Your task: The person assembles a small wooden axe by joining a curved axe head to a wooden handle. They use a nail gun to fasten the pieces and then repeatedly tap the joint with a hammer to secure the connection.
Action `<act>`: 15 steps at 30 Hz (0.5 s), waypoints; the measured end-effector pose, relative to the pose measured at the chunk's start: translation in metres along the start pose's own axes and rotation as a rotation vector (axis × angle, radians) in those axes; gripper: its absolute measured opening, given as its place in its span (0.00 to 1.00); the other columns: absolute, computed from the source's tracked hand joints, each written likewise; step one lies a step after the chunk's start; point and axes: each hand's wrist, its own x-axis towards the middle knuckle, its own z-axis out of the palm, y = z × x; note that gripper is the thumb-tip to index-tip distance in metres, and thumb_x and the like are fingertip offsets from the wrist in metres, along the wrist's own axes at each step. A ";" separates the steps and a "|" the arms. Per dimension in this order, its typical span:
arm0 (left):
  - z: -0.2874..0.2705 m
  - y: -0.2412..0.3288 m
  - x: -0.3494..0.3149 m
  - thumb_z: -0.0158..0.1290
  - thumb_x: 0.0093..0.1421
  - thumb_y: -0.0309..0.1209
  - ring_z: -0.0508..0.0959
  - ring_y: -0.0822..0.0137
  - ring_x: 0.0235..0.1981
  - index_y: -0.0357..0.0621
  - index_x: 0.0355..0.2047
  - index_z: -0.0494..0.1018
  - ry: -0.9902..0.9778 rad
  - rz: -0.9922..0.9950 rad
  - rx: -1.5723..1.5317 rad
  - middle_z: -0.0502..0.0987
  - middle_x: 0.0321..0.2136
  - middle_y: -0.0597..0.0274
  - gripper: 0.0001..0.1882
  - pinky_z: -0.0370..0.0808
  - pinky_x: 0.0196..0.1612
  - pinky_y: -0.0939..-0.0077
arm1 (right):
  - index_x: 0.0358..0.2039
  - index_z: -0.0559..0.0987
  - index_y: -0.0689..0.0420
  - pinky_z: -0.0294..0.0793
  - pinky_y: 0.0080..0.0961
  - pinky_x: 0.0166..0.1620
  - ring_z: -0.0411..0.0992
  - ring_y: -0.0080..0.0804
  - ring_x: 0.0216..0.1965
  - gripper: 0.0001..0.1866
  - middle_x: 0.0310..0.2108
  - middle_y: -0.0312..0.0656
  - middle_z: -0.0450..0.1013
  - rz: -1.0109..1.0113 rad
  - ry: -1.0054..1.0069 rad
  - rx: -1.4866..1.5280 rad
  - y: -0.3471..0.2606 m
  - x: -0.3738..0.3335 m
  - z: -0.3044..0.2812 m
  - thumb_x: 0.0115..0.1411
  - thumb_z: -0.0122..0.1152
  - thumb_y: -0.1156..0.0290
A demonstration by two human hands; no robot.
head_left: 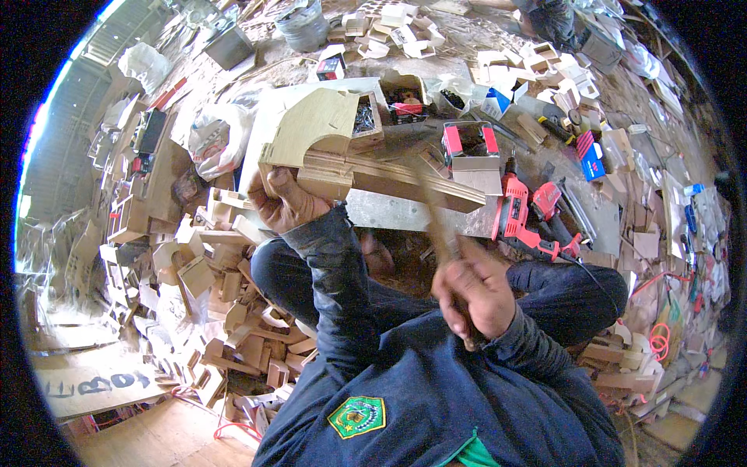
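Note:
My left hand (289,201) is closed round the left end of a plywood piece (323,117), which has a broad upright panel with a curved cutout and a long layered arm (412,185) running to the right. In my right hand (473,292), the fingers are wrapped round a long, narrow, brownish tool (442,226), something like a file. It is smeared by motion, so its exact kind cannot be made out. Its upper end crosses in front of the layered arm; whether it touches the wood I cannot tell. The plywood piece is over a low work surface (389,212).
Beyond the plywood are a wooden box of screws or nails (364,118) and a red-and-white carton (472,148). Red power drills (512,208) lie to the right, with a cable. Wood offcuts (249,335) heap at my left; a plastic bag (216,144) sits farther up.

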 end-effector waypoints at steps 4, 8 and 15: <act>-0.002 -0.001 0.000 0.65 0.51 0.40 0.78 0.65 0.35 0.44 0.39 0.67 0.003 -0.013 0.019 0.77 0.34 0.57 0.23 0.79 0.39 0.68 | 0.63 0.56 0.56 0.58 0.17 0.10 0.58 0.20 0.08 0.25 0.22 0.38 0.66 -0.127 0.055 0.102 -0.001 -0.001 0.001 0.68 0.42 0.60; -0.003 0.000 0.000 0.65 0.52 0.43 0.78 0.64 0.35 0.43 0.40 0.67 0.017 0.021 0.028 0.77 0.34 0.56 0.24 0.79 0.39 0.68 | 0.63 0.56 0.55 0.58 0.17 0.08 0.57 0.20 0.07 0.25 0.20 0.37 0.63 -0.122 0.080 0.284 -0.005 0.000 0.000 0.68 0.42 0.60; -0.010 -0.005 0.001 0.62 0.54 0.45 0.78 0.66 0.35 0.42 0.39 0.68 -0.019 0.087 0.067 0.77 0.34 0.56 0.23 0.78 0.39 0.69 | 0.57 0.61 0.56 0.58 0.18 0.08 0.59 0.22 0.07 0.21 0.21 0.39 0.65 -0.028 0.027 0.211 -0.002 -0.003 -0.004 0.68 0.44 0.59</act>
